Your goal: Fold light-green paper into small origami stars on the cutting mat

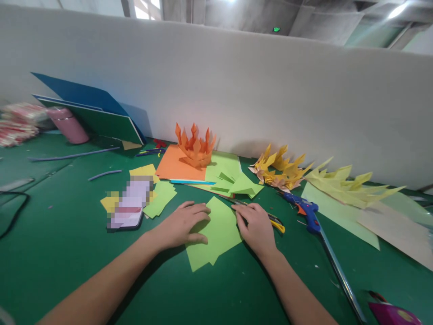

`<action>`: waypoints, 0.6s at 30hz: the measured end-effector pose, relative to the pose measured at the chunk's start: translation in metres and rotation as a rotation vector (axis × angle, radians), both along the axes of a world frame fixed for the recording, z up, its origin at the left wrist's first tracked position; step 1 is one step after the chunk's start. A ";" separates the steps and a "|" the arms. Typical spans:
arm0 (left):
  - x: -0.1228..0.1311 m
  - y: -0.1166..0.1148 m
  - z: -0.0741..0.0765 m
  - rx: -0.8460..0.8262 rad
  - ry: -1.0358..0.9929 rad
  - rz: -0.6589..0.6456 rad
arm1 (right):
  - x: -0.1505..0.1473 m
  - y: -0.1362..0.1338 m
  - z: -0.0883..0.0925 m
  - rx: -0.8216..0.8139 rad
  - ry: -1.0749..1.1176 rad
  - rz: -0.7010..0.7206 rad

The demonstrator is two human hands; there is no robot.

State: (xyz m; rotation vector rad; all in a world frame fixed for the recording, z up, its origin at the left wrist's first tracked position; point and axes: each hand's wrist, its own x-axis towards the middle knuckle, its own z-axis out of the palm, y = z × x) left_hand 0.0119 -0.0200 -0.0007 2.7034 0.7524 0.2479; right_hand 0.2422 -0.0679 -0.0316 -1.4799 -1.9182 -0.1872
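Paper sheet point(218, 234), light green, lies flat on the green table point(67, 262): left hand point(184, 223) spread open on it, right hand point(257, 228) loosely curled at its right edge, gripping nothing. It seems unfolded; orange crown point(195, 146) stands finished behind. Scissors point(275, 223) crowd the right; near side offers room.

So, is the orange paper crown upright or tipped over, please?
Upright: the orange spiky paper crown rests on the orange paper sheet, points upward.
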 end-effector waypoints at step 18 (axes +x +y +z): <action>0.000 -0.002 0.002 -0.096 -0.015 0.083 | 0.015 0.002 -0.002 -0.013 -0.043 -0.106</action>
